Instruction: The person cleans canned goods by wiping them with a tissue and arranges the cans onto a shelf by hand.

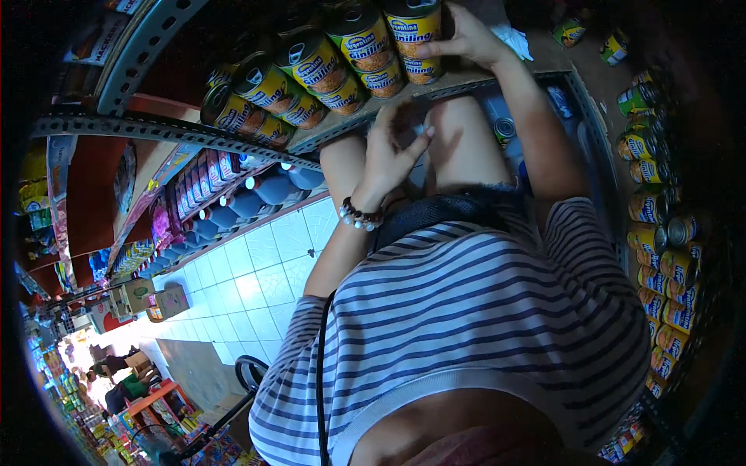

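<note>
Yellow-labelled food cans stand two high in a row along the shelf (pixel 435 87) before me. My right hand (pixel 470 43) is on the upper can (pixel 410 29) at the row's right end, thumb across its side and fingers behind it. This can rests on a lower can (pixel 422 70). Lower down, my left hand (pixel 387 155) hovers over my lap, thumb apart from the bent fingers. A small pale patch shows by its thumb; I cannot make out what it is. A crumpled white cloth (pixel 510 40) lies on the shelf right of my right hand.
A perforated metal frame (pixel 186 124) crosses at the left. Stacked cans (pixel 657 256) line the right side, and a loose can (pixel 505 128) sits below the shelf by my knee. Blue-grey bottles (pixel 272 190) fill a low left shelf. Far left, people (pixel 132 388) are near an orange stand.
</note>
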